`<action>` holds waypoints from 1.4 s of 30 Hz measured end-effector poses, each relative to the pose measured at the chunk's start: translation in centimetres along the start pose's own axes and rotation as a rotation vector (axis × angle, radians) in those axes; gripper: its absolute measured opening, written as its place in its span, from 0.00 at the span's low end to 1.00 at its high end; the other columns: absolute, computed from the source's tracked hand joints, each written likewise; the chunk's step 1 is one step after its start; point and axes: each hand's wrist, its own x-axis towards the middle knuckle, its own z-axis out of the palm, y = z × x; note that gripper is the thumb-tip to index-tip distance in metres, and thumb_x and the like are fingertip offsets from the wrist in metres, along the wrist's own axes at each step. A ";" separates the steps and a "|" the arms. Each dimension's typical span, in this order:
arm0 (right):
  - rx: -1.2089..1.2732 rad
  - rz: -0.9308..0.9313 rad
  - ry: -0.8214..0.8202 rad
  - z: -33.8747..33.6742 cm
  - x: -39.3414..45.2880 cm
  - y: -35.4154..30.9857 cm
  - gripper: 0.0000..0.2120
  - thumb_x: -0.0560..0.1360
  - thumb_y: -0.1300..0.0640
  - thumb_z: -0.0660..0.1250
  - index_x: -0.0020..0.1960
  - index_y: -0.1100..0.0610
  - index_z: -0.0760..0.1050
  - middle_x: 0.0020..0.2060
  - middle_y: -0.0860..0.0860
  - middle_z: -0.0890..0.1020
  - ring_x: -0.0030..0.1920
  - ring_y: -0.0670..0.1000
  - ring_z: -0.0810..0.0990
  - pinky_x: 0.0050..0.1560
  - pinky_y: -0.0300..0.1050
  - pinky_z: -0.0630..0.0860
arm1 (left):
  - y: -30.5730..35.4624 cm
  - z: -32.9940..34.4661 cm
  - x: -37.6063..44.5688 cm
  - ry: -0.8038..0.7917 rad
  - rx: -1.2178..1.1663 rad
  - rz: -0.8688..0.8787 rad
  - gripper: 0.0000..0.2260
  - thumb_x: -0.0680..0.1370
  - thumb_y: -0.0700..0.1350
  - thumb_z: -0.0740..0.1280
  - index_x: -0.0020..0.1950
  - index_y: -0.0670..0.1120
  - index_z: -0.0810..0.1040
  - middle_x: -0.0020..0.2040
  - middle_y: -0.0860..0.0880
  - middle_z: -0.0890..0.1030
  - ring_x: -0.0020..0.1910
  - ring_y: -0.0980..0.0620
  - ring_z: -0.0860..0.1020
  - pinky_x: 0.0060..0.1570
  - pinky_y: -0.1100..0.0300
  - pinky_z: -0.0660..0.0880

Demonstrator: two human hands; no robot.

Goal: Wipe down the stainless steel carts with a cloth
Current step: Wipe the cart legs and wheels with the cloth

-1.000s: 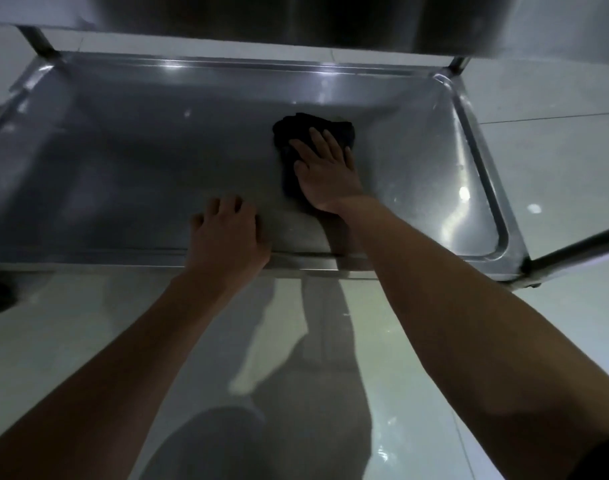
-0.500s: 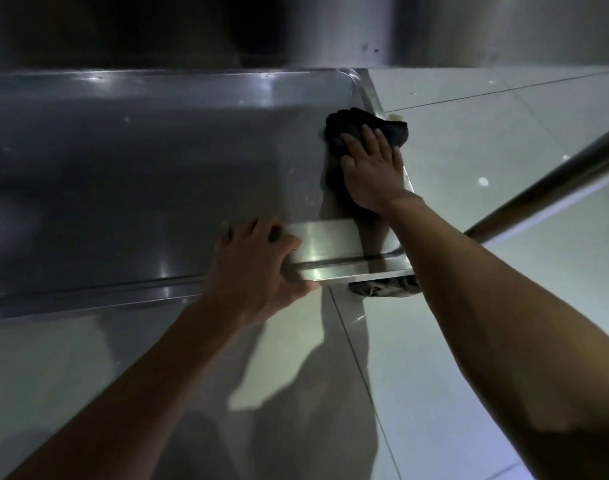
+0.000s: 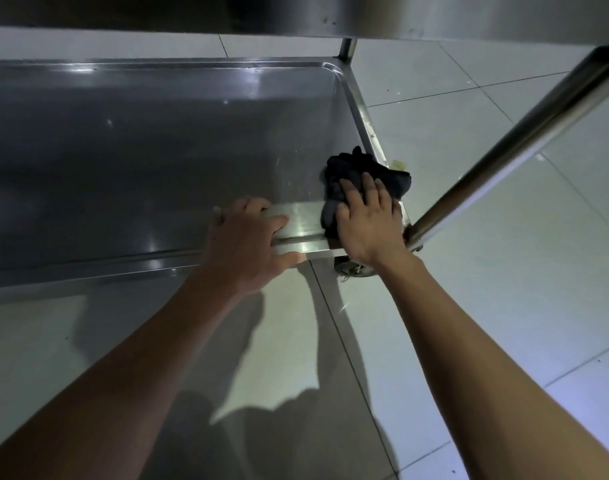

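The lower shelf of a stainless steel cart point(image 3: 150, 147) fills the upper left, a shallow tray with a raised rim. A dark crumpled cloth point(image 3: 358, 171) lies at its near right corner, partly over the rim. My right hand point(image 3: 367, 223) presses flat on the cloth with fingers spread and fairly straight. My left hand point(image 3: 247, 244) holds the shelf's near rim just left of the cloth, fingers over the edge and thumb along the outer lip.
A slanted steel leg point(image 3: 524, 133) of the cart rises to the upper right. A caster wheel point(image 3: 351, 268) sits under the corner. The upper shelf's underside point(image 3: 296, 12) hangs across the top. Pale floor tiles point(image 3: 503, 289) surround the cart.
My right hand slid the cloth from the shelf's middle to the right edge, then back toward me to the near right corner. My left hand moved right along the near rim.
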 end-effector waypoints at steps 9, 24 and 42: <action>-0.012 -0.098 0.044 1.1 -7.3 -0.5 0.27 0.83 0.41 0.48 0.80 0.46 0.54 0.80 0.52 0.52 0.79 0.53 0.47 0.78 0.58 0.42 | 0.4 0.5 -1.5 0.135 0.010 0.022 0.27 0.67 0.63 0.76 0.60 0.49 0.82 0.64 0.45 0.78 0.67 0.41 0.74 0.62 0.36 0.69; -0.196 -0.451 0.094 3.5 -10.2 -12.8 0.24 0.77 0.52 0.68 0.72 0.50 0.71 0.71 0.53 0.72 0.66 0.60 0.69 0.59 0.58 0.69 | -9.9 -7.0 -9.4 0.008 -0.008 -0.053 0.20 0.80 0.45 0.66 0.71 0.41 0.75 0.68 0.41 0.76 0.68 0.42 0.71 0.70 0.46 0.63; 0.206 -0.702 -0.110 -1.6 -20.0 -37.8 0.17 0.75 0.60 0.69 0.63 0.55 0.77 0.56 0.55 0.81 0.54 0.57 0.77 0.53 0.45 0.71 | -25.1 -22.1 -31.1 -0.188 0.089 -0.509 0.18 0.80 0.55 0.59 0.68 0.50 0.74 0.62 0.48 0.78 0.61 0.46 0.75 0.58 0.47 0.71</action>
